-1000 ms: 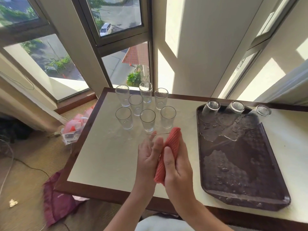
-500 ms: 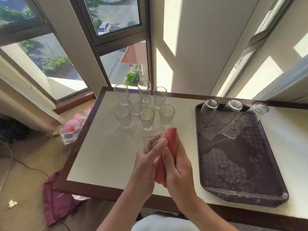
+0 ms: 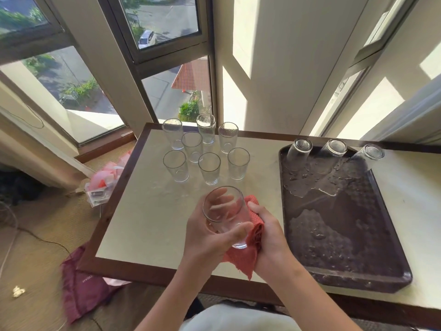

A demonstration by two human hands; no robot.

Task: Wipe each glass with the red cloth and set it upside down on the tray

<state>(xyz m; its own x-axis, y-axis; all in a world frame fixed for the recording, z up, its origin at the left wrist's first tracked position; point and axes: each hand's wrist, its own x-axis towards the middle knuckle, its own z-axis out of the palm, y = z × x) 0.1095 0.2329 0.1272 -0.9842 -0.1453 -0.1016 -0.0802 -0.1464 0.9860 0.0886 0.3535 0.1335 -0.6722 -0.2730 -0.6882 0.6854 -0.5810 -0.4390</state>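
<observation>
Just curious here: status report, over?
Left hand grips glass. Right hand presses red cloth against it. Three glasses inverted on tray, seven upright glasses waiting. Nothing blocks tray.

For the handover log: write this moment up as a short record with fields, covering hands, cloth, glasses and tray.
left hand: grips the held glass, mouth toward the camera
right hand: holds the red cloth against that glass
upright glasses: seven, grouped on the table
tray: dark, wet, right of the hands
inverted glasses: three, in a row at the tray's far end
stage: wiping; held glass not yet on tray
</observation>
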